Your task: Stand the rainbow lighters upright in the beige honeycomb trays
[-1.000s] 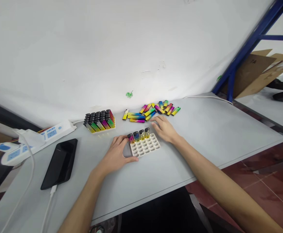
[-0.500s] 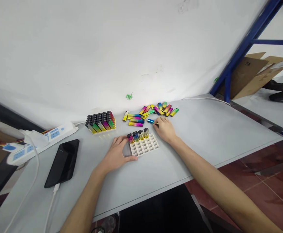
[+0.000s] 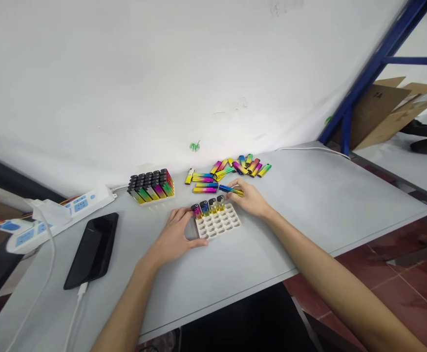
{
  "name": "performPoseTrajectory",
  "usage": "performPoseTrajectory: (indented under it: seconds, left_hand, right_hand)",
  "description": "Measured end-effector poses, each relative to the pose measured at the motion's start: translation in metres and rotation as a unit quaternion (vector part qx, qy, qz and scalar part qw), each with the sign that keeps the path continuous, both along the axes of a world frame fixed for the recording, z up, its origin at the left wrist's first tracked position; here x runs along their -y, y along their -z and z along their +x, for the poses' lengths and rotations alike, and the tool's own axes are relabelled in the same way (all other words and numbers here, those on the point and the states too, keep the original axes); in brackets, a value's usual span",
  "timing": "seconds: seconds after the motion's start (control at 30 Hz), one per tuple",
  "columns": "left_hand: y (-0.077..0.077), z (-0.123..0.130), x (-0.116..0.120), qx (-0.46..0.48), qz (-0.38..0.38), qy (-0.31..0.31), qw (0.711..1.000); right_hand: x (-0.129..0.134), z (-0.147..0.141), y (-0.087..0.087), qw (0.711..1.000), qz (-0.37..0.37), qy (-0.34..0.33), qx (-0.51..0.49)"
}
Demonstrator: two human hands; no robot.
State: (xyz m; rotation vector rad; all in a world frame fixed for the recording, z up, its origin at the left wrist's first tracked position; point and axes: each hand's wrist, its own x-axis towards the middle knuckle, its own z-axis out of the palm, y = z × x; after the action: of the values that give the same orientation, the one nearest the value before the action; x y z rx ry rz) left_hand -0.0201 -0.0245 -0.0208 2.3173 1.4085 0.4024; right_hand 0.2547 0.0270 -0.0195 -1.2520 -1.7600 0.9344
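My left hand (image 3: 179, 230) spans the left side of a white tray (image 3: 219, 225), fingers at its back corner and thumb at its front corner. Several lighters (image 3: 204, 208) stand upright along the tray's back row; the other visible holes have nothing in them. In my right hand (image 3: 248, 197), just behind the tray's right back corner, a shiny blue and yellow lighter (image 3: 231, 189) lies tilted between thumb and fingers. Behind both hands is a loose heap of metallic coloured lighters (image 3: 223, 171) on the table.
Another tray packed with upright black-topped lighters (image 3: 151, 186) stands by the wall. At the left are a power strip (image 3: 77, 205) and a black phone (image 3: 92, 249) with a white cable. Cardboard boxes (image 3: 378, 112) sit beyond a blue metal frame (image 3: 367, 73) at the right.
My right hand has lifted the blue and yellow lighter from the table near the heap and drawn it slightly towards the tray. My left hand keeps its place at the tray.
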Motion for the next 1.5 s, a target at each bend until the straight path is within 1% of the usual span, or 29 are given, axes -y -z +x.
performPoseTrajectory:
  seconds: [0.1,0.17,0.3,0.4,0.57,0.67,0.77,0.97,1.03,1.17,1.33,1.5]
  left_hand:
    - [-0.001,0.000,0.000,0.002,-0.001,0.000,1.000]
    - [-0.001,0.000,0.001,0.001,-0.002,-0.002,1.000]
    - [-0.002,0.001,0.000,-0.006,-0.001,-0.004,1.000]
    - [-0.002,0.001,0.000,-0.009,-0.002,-0.001,1.000]
    - [-0.002,0.000,0.001,-0.005,-0.005,-0.001,1.000]
    - [-0.002,0.000,0.001,0.000,-0.002,-0.002,1.000]
    - [-0.002,0.000,0.001,0.003,-0.002,-0.001,1.000]
    - [-0.002,0.000,0.001,0.010,-0.001,-0.002,1.000]
    - [-0.003,0.000,0.002,0.007,-0.002,-0.002,1.000]
    - [-0.004,0.001,0.002,-0.003,-0.004,0.001,1.000]
    - [-0.003,0.000,0.002,-0.001,0.000,0.003,1.000]
    - [-0.003,0.000,0.002,0.004,0.003,0.002,1.000]
  right_hand:
    - [0.000,-0.001,0.000,0.999,-0.035,-0.005,-0.027]
    - [-0.002,-0.001,0.002,0.998,-0.042,-0.013,-0.039]
    - [-0.005,0.000,0.004,0.996,-0.060,-0.002,-0.060]
    - [-0.005,0.000,0.004,0.989,-0.099,0.000,-0.112]
    - [-0.002,-0.002,0.000,0.972,-0.126,0.036,-0.196]
    - [-0.002,-0.002,-0.004,0.961,-0.149,0.036,-0.230]
    - [-0.003,-0.002,-0.005,0.962,-0.141,0.031,-0.231]
    - [-0.001,-0.004,-0.003,0.972,-0.125,0.013,-0.197]
    - [0.001,-0.005,-0.004,0.969,-0.129,0.010,-0.212]
    - [0.000,-0.005,-0.003,0.952,-0.148,0.026,-0.266]
    - [-0.005,-0.002,0.003,0.949,-0.159,0.059,-0.267]
    - [-0.006,-0.003,0.005,0.938,-0.178,0.067,-0.289]
